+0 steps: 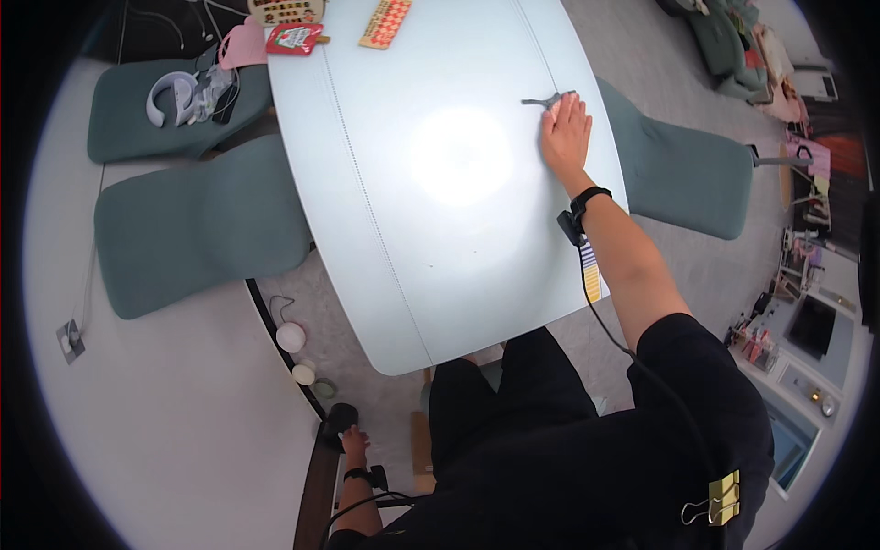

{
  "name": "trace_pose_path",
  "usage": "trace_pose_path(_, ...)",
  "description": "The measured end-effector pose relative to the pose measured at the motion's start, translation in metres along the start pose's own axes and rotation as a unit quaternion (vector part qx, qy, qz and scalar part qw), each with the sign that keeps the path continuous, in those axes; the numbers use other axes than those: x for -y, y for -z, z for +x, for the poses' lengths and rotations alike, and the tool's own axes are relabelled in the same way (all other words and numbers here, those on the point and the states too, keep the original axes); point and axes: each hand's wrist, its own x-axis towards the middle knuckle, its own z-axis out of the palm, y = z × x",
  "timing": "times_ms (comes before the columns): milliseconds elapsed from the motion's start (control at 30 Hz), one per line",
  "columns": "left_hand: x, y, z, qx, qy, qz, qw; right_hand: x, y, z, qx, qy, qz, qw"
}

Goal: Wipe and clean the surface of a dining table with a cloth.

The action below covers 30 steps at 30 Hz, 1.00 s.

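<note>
On the white table (pixel 385 172), my right hand (pixel 568 134) lies flat near the right edge, pressing a crumpled grey and pink cloth (pixel 554 102). A strip of grey cloth sticks out to the left of the fingertips, and the palm hides part of the rest. Low on the left, off the table, my left hand (pixel 355 440) hangs beside a black bin (pixel 342 416). Whether anything is between its fingers is too small to tell. Each wrist wears a black strap with a small cabled device. Small dark specks (pixel 431 265) dot the tabletop.
Green chairs stand left (pixel 199 220) and right (pixel 687 172) of the table. At its far end are a red packet (pixel 294 39) and a patterned card (pixel 386 24). A striped item (pixel 591 278) lies beneath my right forearm. Round containers (pixel 291 337) line the wall.
</note>
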Motion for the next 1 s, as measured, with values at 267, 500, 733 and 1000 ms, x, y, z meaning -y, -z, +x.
trace_pose_path(267,0.037,-0.026,-0.012,0.136,-0.085,0.108,0.981,0.263,0.013,-0.015,0.156,0.271,0.188,0.931)
trace_pose_path(500,-0.069,-0.043,-0.029,0.113,-0.051,0.016,0.992,0.305,0.091,-0.217,0.185,0.374,0.342,0.842)
trace_pose_path(733,-0.127,-0.03,-0.033,0.105,-0.057,0.106,0.987,0.186,0.108,-0.188,0.23,0.222,0.333,0.887)
trace_pose_path(1000,-0.163,-0.056,-0.036,0.122,-0.084,0.12,0.982,0.039,0.088,-0.129,0.128,0.021,0.073,0.989)
